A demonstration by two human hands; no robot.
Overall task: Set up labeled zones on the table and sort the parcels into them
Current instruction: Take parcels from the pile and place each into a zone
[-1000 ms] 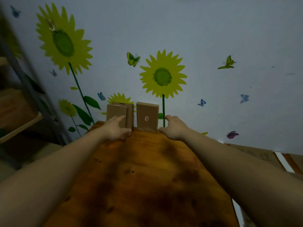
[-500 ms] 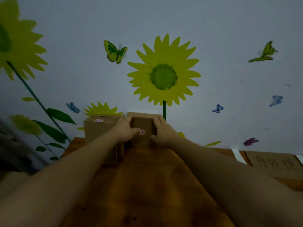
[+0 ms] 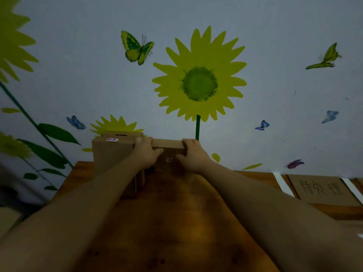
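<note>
Moved: left hand (image 3: 146, 154) and right hand (image 3: 191, 156), inward onto small cardboard parcel (image 3: 168, 146); each grips one end. Just left of grip: taller stickered box (image 3: 113, 157).

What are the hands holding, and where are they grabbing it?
Both hold the small cardboard box: the left hand grips its left end, the right hand its right end, curled over the top edge.

home room | sunflower and butterfly wall decals (image 3: 199, 79) | wooden table (image 3: 176, 222) against wall
</note>
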